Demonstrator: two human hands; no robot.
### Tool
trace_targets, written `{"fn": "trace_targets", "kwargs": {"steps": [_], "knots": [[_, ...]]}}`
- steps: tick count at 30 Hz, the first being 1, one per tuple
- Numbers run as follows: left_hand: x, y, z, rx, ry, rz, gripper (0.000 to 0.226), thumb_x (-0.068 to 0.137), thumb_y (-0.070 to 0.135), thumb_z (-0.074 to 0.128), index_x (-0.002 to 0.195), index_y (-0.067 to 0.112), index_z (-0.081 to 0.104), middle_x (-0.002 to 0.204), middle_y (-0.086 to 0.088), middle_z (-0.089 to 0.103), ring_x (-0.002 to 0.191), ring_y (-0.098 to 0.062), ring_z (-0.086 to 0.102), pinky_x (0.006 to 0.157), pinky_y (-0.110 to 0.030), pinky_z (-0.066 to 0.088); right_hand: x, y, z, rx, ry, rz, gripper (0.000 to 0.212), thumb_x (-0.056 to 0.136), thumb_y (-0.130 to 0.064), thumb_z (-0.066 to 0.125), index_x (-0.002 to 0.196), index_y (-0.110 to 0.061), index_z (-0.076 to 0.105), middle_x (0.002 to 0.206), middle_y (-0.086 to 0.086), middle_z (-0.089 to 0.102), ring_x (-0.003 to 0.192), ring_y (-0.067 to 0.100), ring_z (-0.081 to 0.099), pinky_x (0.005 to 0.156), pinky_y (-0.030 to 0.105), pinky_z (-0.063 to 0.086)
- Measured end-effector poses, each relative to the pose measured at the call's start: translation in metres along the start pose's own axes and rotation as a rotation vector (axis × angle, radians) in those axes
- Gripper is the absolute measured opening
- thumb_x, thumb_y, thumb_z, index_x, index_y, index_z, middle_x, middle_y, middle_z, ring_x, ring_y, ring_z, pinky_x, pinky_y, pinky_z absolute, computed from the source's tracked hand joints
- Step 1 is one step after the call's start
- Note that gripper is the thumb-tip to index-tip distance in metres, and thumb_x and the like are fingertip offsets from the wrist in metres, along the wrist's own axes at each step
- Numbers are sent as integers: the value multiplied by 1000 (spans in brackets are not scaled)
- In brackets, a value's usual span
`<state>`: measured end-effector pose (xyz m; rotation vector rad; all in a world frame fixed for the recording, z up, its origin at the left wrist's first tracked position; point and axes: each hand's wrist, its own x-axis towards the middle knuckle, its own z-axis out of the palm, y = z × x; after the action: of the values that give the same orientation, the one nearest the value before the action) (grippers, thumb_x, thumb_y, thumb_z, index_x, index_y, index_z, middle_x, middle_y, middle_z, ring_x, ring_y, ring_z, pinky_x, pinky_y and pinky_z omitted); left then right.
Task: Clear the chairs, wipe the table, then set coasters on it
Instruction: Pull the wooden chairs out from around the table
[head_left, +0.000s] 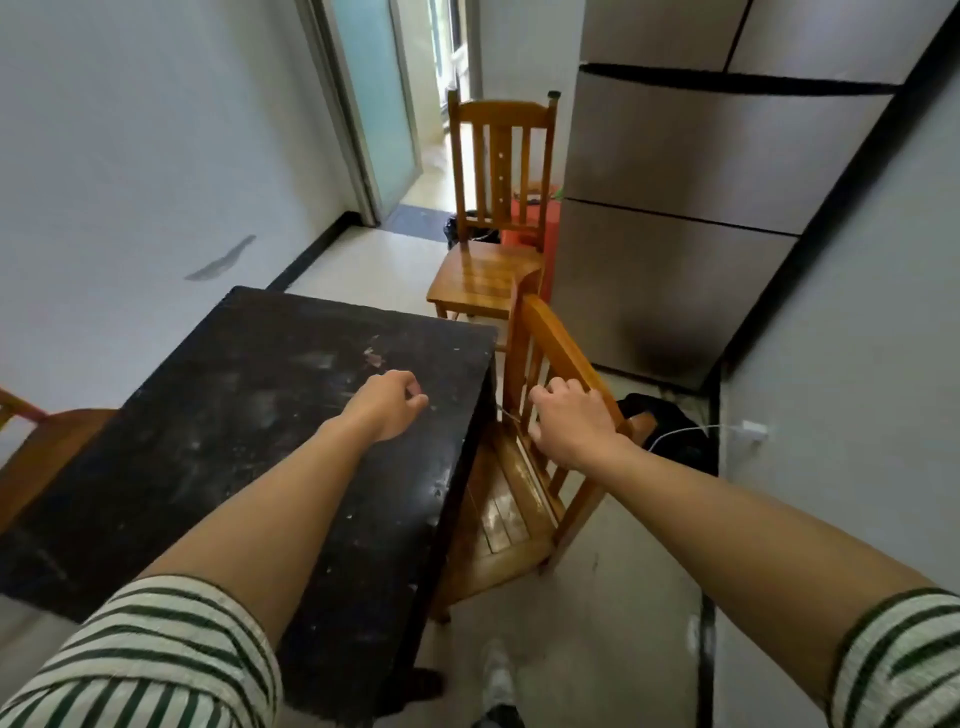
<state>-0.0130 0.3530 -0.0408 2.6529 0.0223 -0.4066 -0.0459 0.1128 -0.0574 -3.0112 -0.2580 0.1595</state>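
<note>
Striped sleeves nearest; left hand curled, empty, over table; right hand gripping chair back. Chair-clearing step; next, drag it right.

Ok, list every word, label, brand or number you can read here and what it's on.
No text is readable anywhere.
The fridge shows no legible badge; the table carries only pale smudges; the chair the right hand grips is bare wood; the wall plug is too small.
</note>
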Motion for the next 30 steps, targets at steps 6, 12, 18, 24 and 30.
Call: {"fn": "trace_targets", "kwargs": {"steps": [6, 12, 18, 24, 30], "knots": [[-137, -86, 9, 23, 15, -211, 21, 94, 34, 56, 104, 17, 63, 106, -8, 68, 96, -26, 62, 86, -37, 50, -75, -81, 24, -60, -187, -197, 35, 93, -33, 53, 126, -19, 51, 123, 8, 53, 118, 31, 49, 96, 48, 40], [-269, -180, -1, -23, 129, -467, 24, 94, 36, 58, 109, 18, 64, 107, -6, 67, 97, -24, 63, 88, -37, 53, -139, -189, 37, -69, -264, -452, 34, 96, -35, 51, 126, -19, 52, 119, 6, 57, 112, 29, 54, 98, 47, 42], [-375, -247, 0, -60, 136, -536, 17, 95, 30, 58, 104, 17, 64, 101, -4, 65, 92, -19, 62, 83, -37, 53, -206, -278, 63, -84, -390, -538, 28, 95, -33, 52, 117, -17, 56, 108, 4, 60, 101, 27, 59, 90, 45, 47], [-489, -329, 2, -79, 101, -532, 7, 95, 29, 58, 95, 22, 60, 96, 1, 59, 85, -11, 56, 73, -28, 46, -298, -376, 110, -64, -448, -528, 21, 94, -19, 53, 113, -16, 61, 108, 7, 66, 95, 31, 62, 83, 40, 46], [-596, -403, 20, -63, 82, -607, 26, 96, 33, 56, 113, 14, 61, 112, -7, 62, 97, -19, 57, 79, -31, 46, -391, -455, 150, -1, -610, -578, 32, 93, -28, 57, 122, -16, 61, 111, 6, 66, 97, 25, 64, 76, 32, 53]]}}
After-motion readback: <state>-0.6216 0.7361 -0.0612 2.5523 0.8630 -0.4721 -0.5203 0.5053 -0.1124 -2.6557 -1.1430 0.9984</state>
